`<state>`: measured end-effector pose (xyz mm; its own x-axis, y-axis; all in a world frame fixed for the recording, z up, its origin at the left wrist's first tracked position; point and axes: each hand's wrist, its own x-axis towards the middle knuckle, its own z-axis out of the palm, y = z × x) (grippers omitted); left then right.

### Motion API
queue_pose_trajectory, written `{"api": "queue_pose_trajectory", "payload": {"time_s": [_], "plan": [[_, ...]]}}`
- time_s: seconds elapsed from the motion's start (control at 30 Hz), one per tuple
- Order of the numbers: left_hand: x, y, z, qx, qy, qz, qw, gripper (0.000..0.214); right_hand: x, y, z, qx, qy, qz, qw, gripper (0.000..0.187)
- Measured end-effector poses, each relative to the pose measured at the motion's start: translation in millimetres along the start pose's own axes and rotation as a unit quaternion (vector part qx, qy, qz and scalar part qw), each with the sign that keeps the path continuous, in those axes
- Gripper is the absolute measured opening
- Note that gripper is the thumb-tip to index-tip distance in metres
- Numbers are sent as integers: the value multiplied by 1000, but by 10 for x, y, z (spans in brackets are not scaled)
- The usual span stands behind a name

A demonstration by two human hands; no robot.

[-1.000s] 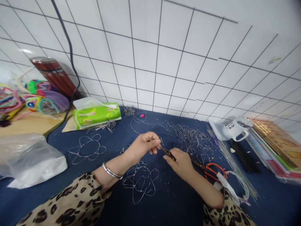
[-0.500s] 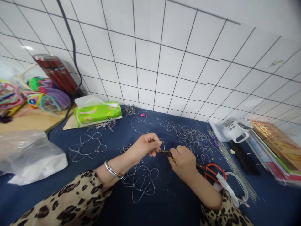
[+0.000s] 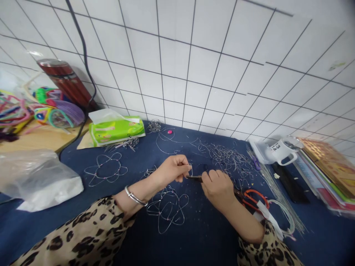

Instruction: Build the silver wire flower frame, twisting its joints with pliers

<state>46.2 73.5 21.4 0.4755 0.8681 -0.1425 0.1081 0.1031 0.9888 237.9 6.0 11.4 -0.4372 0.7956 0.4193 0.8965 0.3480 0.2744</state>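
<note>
Your right hand [image 3: 219, 186], closed around dark pliers [image 3: 194, 178], has levelled them. Your left hand [image 3: 172, 170] pinches a thin silver wire [image 3: 190, 169] mid-desk, just above a silver wire flower [image 3: 166, 207]. A green tissue pack [image 3: 118, 129] at the back-left edge shows one white tissue.

A single view — the camera sits on the person's head and looks forward and down across a blue-covered table [image 3: 194, 240] to a white tiled wall [image 3: 194, 55] that fills the upper half. It is close in: both forearms enter from the bottom edge, and the left hand [image 3: 172, 170] and right hand [image 3: 219, 186] meet near mid-frame. The picture is tilted — the wall's foot slopes down to the right — and reaches from a red flask [image 3: 65, 83] far left to a mug [image 3: 283, 151] far right.
</note>
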Motion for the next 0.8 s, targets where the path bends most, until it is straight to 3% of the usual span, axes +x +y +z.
{"api": "queue_pose_trajectory", "payload": {"time_s": [0.17, 0.4, 0.8], "plan": [[-10, 11, 13, 35, 25, 26, 999, 17, 6, -26, 38, 33, -24, 29, 999, 14], [-94, 97, 28, 180, 60, 92, 977, 17, -21, -74, 103, 83, -63, 62, 993, 14], [-156, 145, -10, 300, 28, 251, 920, 17, -2, -81, 49, 142, -112, 75, 981, 21]]}}
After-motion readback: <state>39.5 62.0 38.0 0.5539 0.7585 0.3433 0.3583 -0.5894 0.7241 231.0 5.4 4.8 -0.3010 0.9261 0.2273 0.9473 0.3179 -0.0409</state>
